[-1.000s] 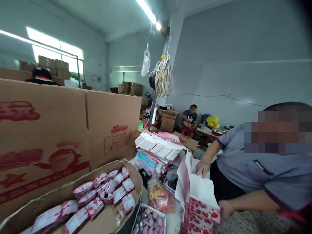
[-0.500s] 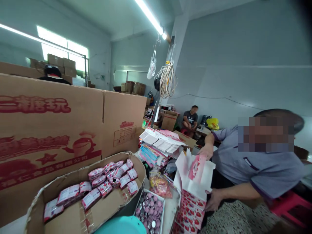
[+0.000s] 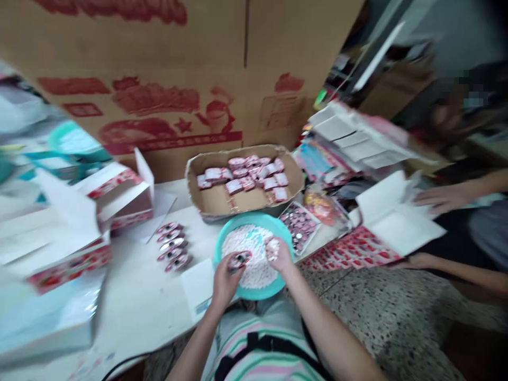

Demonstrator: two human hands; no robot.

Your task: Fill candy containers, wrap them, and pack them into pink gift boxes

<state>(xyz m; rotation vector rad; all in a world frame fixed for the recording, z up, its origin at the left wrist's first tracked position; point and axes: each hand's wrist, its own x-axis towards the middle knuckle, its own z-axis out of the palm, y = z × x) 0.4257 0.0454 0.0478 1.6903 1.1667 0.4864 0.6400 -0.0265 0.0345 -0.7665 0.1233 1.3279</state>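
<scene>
A turquoise basin [image 3: 219,241] full of small white pellets [image 3: 254,278] sits right in front of me. Over its left side, my left hand [image 3: 225,278] is closed around a small pink-printed container [image 3: 240,259] with a dark round opening facing up. My right hand [image 3: 282,257], above the basin's right side, has its fingers closed on a clump of white pellets [image 3: 272,247]. A row of several similar containers [image 3: 173,245] lies on the table to the left. Behind the basin, a cut-down cardboard tray [image 3: 214,212] holds several more pink-printed containers.
A shallow box of pink and silver caps [image 3: 299,225] stands right of the basin, beside a clear bag [image 3: 323,203]. Open strawberry-print boxes [image 3: 133,198] are at left. A co-worker's hand [image 3: 444,197] touches another strawberry-print box [image 3: 357,251] at right. A large carton [image 3: 222,47] blocks the back.
My view has swung down and to the left, bringing the basin and both my hands into sight. The co-worker's strawberry-print box now leans over at right.
</scene>
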